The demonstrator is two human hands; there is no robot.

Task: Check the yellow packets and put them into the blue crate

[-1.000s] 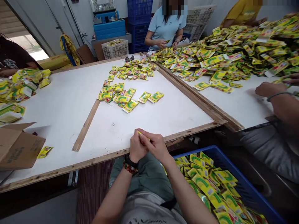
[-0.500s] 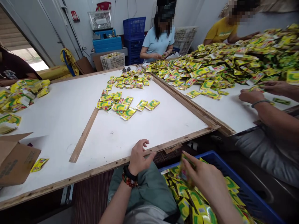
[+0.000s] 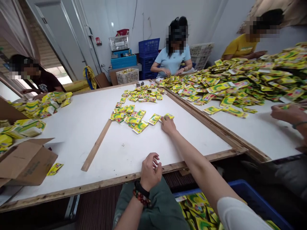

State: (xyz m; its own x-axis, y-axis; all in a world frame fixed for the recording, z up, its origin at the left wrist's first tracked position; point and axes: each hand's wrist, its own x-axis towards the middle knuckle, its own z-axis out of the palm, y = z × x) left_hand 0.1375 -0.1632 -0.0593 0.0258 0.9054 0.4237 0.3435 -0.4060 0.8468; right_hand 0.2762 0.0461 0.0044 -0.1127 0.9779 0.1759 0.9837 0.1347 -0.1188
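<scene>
My right hand (image 3: 168, 125) is stretched out over the white table (image 3: 134, 148), its fingers closed on the near side of a small yellow and green packet (image 3: 170, 116). Just left of it lies a similar packet (image 3: 154, 119), beside a loose cluster of packets (image 3: 134, 119). Near the wooden table edge, my left hand (image 3: 151, 171) hovers with loosely bent fingers, thumb apart, and nothing visible in it. Below my right forearm, a blue crate (image 3: 244, 188) holds many more of these packets (image 3: 198, 207).
A wooden strip (image 3: 97, 145) lies left of the cluster. An opened cardboard box (image 3: 35, 164) and a single packet (image 3: 55, 169) are at the left. Beyond a wooden divider (image 3: 203, 119) rises a large packet heap (image 3: 259, 80). Several people sit around the tables.
My right hand has moved from above the blue crate to a packet on the table; the packet it held earlier is no longer in it. My left hand's fingers have curled slightly.
</scene>
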